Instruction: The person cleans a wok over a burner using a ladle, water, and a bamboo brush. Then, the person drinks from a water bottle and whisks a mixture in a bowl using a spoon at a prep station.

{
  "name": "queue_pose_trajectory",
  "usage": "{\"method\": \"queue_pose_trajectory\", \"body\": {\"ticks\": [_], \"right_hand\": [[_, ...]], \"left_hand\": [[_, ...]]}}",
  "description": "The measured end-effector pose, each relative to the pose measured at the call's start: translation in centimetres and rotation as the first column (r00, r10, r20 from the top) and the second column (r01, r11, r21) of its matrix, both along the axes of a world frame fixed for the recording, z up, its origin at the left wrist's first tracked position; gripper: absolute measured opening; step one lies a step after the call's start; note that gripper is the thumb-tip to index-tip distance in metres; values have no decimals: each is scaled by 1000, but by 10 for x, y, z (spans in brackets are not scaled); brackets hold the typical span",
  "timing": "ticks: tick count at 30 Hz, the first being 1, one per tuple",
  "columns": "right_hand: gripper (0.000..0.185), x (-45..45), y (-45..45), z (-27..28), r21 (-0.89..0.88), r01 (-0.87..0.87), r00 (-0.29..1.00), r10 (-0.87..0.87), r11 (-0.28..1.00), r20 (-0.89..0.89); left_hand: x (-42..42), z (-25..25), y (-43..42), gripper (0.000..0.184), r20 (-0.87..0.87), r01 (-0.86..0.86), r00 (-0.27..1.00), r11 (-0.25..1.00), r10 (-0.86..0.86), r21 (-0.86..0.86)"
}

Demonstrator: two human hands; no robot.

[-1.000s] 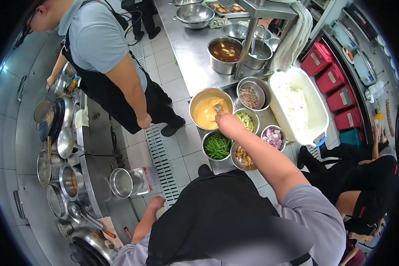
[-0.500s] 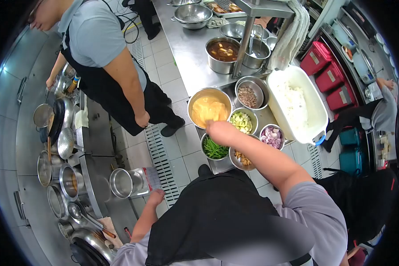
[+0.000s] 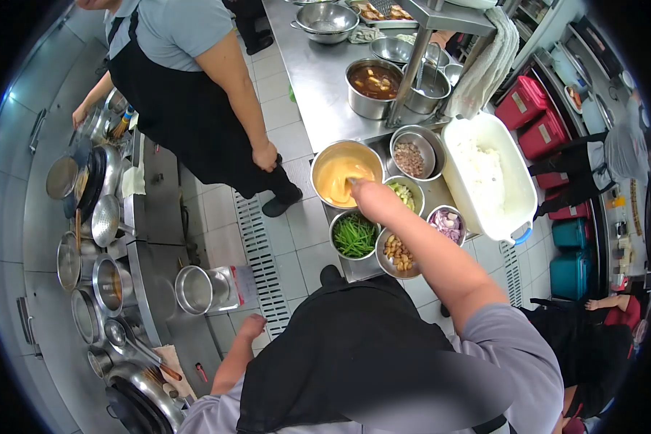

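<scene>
My right hand [image 3: 372, 200] is closed, its fingertips inside a steel bowl [image 3: 343, 150] of thick yellow liquid [image 3: 334, 179]. A small dark tip shows at the fingers, too hidden to name. Below my wrist stand bowls of cut green vegetable [image 3: 355, 236], browned chunks [image 3: 398, 252] and pale green pieces [image 3: 403, 193]. Chopped purple onion [image 3: 447, 223] fills a bowl to the right, with small brownish pieces [image 3: 409, 157] in another beyond. My left hand [image 3: 251, 327] hangs low with curled fingers and nothing visible in it, near a steel pot [image 3: 194, 290].
A white tub [image 3: 518, 202] of white rice-like food [image 3: 481, 173] stands at the right. Behind the bowls are a pot of brown sauce [image 3: 373, 81] and a shelf post [image 3: 412, 69]. Another person [image 3: 188, 94] stands at the left by the stove counter [image 3: 155, 271], crowded with pans.
My right hand has moved slightly right and down, and the yellow liquid's surface is swirled differently. My left hand has lowered a little. The view has shifted; the person at left has lifted their head.
</scene>
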State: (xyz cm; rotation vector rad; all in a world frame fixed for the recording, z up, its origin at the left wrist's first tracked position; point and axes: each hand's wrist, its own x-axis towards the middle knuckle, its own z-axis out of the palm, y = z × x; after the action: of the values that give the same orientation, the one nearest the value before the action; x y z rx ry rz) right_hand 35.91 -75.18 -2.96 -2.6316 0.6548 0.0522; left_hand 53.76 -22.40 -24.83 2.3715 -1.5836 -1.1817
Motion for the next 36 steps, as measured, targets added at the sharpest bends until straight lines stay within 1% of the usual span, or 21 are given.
{"method": "queue_pose_trajectory", "body": {"ticks": [1,3,6,7,8,10,12,13,15,18,20,21,24,25,27,28,29,30,32,34,36], "right_hand": [[17,3,-5,-20,15,42,992,-44,999,121],[19,7,-3,-36,29,1,989,-6,1000,149],[22,4,15,-12,80,-111,986,100,991,134],[18,1,18,0,69,-171,985,171,983,8],[15,1,19,4,64,-233,964,239,970,-118],[16,3,10,-5,27,-145,984,147,989,-98],[16,11,-2,-27,-59,-11,999,13,998,35],[15,16,2,-27,-41,11,998,-8,999,69],[16,14,8,-24,-15,-91,994,91,996,62],[19,2,17,2,39,-212,977,211,976,32],[20,-6,10,9,-2,-158,979,156,987,-134],[20,-3,3,-7,-78,-83,994,77,994,-76],[20,5,-8,-50,-120,-67,995,76,991,70],[18,6,0,-39,-66,-90,989,97,994,109],[17,0,18,3,-24,-166,985,167,986,52],[16,-2,21,15,15,-240,971,240,971,-7],[17,-4,20,18,58,-208,968,214,976,-127],[17,-5,15,14,58,-211,968,217,976,-128],[17,-3,1,-6,-50,24,999,-26,998,-34],[16,2,-6,-33,-112,50,995,-40,992,87],[16,10,-1,-40,-42,-16,989,22,999,148]], "left_hand": [[5,-9,0,23,64,189,979,981,-191,36],[9,-13,-1,23,126,369,918,926,-377,83],[5,-13,1,23,60,241,969,969,-238,-55],[4,-14,-5,25,-70,-98,993,995,98,12],[1,-13,-9,27,-128,-260,955,963,267,68],[-3,-12,-16,29,-194,-569,776,799,600,193],[-1,-16,-18,30,-204,-689,644,674,738,265],[2,-19,-16,30,-194,-525,799,817,569,237],[8,-23,-12,30,-171,-331,913,919,369,213],[-3,-1,-21,29,-263,-607,691,738,674,294],[-6,6,-22,28,-218,-671,646,680,732,296],[-7,9,-22,27,-203,-691,629,660,750,297],[6,-4,-16,26,-186,-469,821,823,540,319],[12,-20,-5,26,-80,-78,993,996,81,48],[12,-16,-1,25,137,382,921,914,-364,-139],[3,-2,-13,24,-105,-201,973,978,205,53],[-2,12,-26,23,-191,-655,654,675,732,340],[0,12,-28,23,-192,-656,652,673,733,341],[7,0,-21,24,-202,-585,737,758,645,290],[20,-24,-7,24,-210,-334,913,937,349,106],[29,-35,-1,24,-122,-71,991,996,64,-52]]}}
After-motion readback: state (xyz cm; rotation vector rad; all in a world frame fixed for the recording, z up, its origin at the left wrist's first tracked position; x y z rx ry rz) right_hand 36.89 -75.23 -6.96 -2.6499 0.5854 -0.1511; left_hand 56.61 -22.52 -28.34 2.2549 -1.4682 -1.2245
